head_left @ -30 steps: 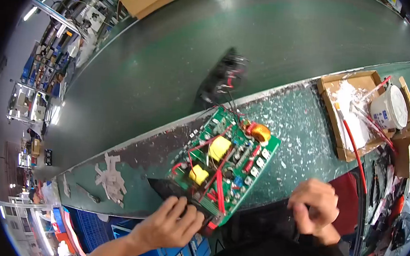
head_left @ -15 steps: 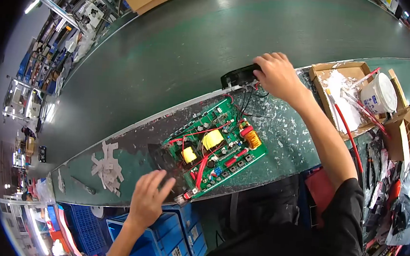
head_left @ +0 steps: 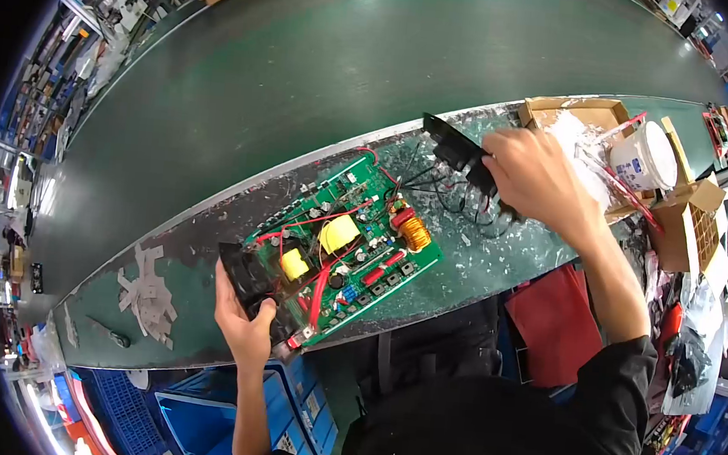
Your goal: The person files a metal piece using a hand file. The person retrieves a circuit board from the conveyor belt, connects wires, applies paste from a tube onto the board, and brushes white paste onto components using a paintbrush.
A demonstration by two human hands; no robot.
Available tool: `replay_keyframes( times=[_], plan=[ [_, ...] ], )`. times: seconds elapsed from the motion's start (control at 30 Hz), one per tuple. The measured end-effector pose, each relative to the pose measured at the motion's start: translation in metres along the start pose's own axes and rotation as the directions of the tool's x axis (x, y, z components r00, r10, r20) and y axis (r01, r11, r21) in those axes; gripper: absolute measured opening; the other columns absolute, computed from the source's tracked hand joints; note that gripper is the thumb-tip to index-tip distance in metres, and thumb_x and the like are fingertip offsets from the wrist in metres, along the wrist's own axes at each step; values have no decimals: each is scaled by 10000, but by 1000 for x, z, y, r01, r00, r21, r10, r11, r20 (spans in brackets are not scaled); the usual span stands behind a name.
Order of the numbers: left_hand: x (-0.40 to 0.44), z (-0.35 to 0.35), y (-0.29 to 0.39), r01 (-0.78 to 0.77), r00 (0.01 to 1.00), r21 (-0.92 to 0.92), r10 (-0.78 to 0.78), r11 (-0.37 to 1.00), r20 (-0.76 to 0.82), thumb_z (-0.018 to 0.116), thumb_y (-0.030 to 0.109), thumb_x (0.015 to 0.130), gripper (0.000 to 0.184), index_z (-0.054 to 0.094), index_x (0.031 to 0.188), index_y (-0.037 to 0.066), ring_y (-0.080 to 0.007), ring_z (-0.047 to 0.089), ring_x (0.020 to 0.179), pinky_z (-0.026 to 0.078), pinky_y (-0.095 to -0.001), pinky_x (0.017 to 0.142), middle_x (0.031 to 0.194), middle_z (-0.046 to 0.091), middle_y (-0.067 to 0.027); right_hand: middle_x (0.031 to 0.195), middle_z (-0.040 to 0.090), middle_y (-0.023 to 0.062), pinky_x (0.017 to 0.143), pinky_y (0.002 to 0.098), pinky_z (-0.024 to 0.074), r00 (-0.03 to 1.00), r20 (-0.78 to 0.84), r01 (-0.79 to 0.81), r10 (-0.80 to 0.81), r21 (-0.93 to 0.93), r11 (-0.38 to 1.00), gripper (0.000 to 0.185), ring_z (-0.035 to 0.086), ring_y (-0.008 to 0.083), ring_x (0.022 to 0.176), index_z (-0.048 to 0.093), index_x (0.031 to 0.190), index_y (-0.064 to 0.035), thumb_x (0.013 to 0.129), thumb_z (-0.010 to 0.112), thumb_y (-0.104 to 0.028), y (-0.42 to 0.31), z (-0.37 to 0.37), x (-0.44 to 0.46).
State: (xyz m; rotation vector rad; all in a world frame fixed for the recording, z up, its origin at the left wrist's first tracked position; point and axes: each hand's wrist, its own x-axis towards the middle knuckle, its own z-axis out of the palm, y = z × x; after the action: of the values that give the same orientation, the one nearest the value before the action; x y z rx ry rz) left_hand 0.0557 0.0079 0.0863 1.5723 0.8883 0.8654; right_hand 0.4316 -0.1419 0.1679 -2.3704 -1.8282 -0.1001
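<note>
Left hand [head_left: 240, 329] has closed its fingers on the end panel [head_left: 245, 274] by the board [head_left: 363, 244]. Right hand [head_left: 543, 177] grasps the wired panel [head_left: 456, 147], now shifted right; both panels held.

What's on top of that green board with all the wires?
On the green board are yellow blocks, a copper-coloured coil and red wires. The black piece at the left hand covers one end, so I can't see what's under there.
</note>
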Motion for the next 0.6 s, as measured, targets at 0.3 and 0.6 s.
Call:
replay_keyframes(
  times=[0.3,0.6],
  plan=[
    [25,6,3,-27,999,-22,27,999,21,534,-183,681,858,285,1498,-106,-218,538,1249,445,-305,1027,1440,481,-183,830,665,220,720,474,488,979,95,-201,182,263,944,155,632,429,811,668,974,39,858,634,-59,-8,7,-64],
    [33,12,8,-20,991,45,13,999,133,555,-159,688,860,297,1503,-62,-249,494,1319,407,-349,1096,1478,448,-157,880,665,189,721,384,505,897,105,-439,428,296,848,263,651,338,775,646,1105,29,863,664,-75,-18,-2,-87]
  ],
)
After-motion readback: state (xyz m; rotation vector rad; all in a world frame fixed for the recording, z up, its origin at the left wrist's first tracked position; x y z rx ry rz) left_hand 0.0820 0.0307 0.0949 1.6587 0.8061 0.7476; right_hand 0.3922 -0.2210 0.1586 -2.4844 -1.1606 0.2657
